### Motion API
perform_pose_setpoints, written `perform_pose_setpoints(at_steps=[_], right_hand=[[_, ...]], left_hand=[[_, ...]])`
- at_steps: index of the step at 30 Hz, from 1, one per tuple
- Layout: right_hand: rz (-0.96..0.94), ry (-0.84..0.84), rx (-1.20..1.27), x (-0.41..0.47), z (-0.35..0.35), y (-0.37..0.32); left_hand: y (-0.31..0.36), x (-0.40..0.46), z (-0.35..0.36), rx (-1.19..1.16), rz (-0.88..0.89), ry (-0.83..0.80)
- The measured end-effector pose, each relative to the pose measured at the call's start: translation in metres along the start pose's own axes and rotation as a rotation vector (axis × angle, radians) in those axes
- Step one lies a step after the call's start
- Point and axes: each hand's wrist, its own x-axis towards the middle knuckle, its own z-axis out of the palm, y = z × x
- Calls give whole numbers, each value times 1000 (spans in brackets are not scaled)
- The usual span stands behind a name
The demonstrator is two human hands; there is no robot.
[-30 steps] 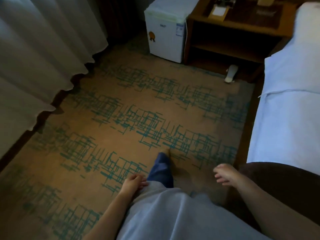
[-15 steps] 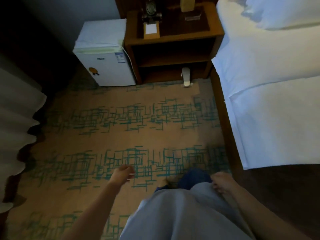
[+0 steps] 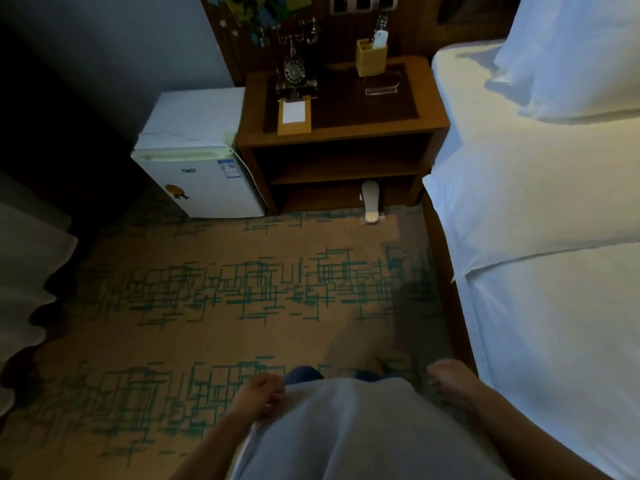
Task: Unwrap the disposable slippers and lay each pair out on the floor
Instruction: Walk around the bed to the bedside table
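A wrapped white slipper pack (image 3: pixel 370 201) leans out of the bottom shelf of the wooden nightstand (image 3: pixel 343 133), its lower end on the carpet. It lies far ahead of me. My left hand (image 3: pixel 258 396) hangs loosely curled beside my grey shirt, holding nothing. My right hand (image 3: pixel 450 379) also hangs low with fingers curled, near the bed's edge, holding nothing. Both hands are well short of the slippers.
A small white fridge (image 3: pixel 201 174) stands left of the nightstand. A bed with white sheets (image 3: pixel 536 271) fills the right side. White curtains (image 3: pixel 24 278) hang at the left. Patterned tan and green carpet (image 3: pixel 242 289) stretches between. A phone, notepad and remote holder sit on the nightstand.
My view has swung right and forward, bringing the nightstand and slippers closer and more central. My left hand has drawn back in against my shirt; the right hand stays low by the bed.
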Motion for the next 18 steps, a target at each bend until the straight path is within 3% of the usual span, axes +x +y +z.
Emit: perform_pose_setpoints(at_steps=[3,7,18], right_hand=[[-17,12,-32,18,-26,-53],[1,5,27,41,-48,-106],[42,115,47,96,-47,-207]], left_hand=[[42,23,-6,-113,16,124],[80,48,-5,-124,26,172],[239,172,-42,93,-5,-71]])
